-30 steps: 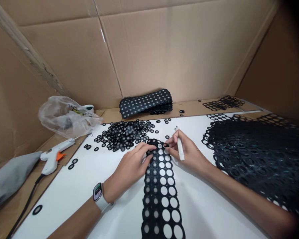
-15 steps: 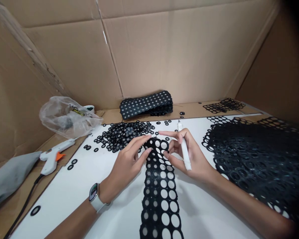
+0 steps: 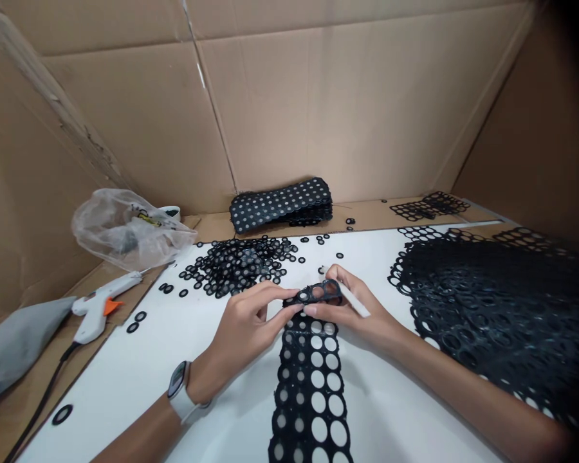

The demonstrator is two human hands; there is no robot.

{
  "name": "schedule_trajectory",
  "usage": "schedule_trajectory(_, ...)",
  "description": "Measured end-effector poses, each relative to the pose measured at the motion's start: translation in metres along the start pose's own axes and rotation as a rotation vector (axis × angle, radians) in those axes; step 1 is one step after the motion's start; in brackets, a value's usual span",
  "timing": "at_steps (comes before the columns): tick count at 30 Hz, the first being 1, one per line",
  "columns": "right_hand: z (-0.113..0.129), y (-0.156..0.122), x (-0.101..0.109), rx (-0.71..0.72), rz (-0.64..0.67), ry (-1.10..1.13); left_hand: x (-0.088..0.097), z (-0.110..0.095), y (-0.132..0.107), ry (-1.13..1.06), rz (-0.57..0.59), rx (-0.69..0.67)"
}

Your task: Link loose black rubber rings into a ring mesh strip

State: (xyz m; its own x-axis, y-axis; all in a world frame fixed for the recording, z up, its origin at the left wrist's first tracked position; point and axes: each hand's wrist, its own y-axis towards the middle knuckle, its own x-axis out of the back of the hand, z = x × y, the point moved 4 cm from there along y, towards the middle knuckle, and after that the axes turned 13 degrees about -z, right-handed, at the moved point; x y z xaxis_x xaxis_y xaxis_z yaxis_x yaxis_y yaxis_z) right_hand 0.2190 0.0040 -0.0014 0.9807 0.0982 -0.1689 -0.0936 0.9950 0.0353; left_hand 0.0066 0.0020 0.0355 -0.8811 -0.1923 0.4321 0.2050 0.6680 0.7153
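Note:
A long black mesh strip [image 3: 307, 370] lies lengthwise in front of me. Its left columns have small holes with rings in them, and its right columns have large round holes. The far end is lifted and bent up. My left hand [image 3: 241, 325] pinches that end at its left corner between thumb and fingers. Around the right side of the same end, my right hand [image 3: 367, 308] has its thumb underneath and its fingers partly hidden behind the strip. A white pen-like tool [image 3: 353, 299] stays tucked in the right hand, slanting across it.
Loose black rings [image 3: 238, 263] are heaped beyond my left hand. A stack of dotted black strips [image 3: 282, 202] stands at the back. Black mesh sheets [image 3: 502, 308] pile up at right. At left are a white glue gun [image 3: 94, 315], a clear plastic bag [image 3: 125, 231] and a grey pouch [image 3: 22, 344].
The strip's far end has been lifted and bent up. My right hand has moved in from the side and closed on it, with the pen-like tool now tilted lower. Both hands are closer together.

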Motion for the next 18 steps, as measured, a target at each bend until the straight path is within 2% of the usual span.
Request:
schedule_trajectory(12,-0.002,0.0014,0.0043,0.094,-0.023,-0.11,-0.0038,0.0002,0.0012,-0.056,0.039,0.236)
schedule_trajectory(18,-0.0019,-0.0008,0.003,0.074,-0.002,-0.085,-0.0037,0.0002,-0.0005,-0.095,0.081,0.276)
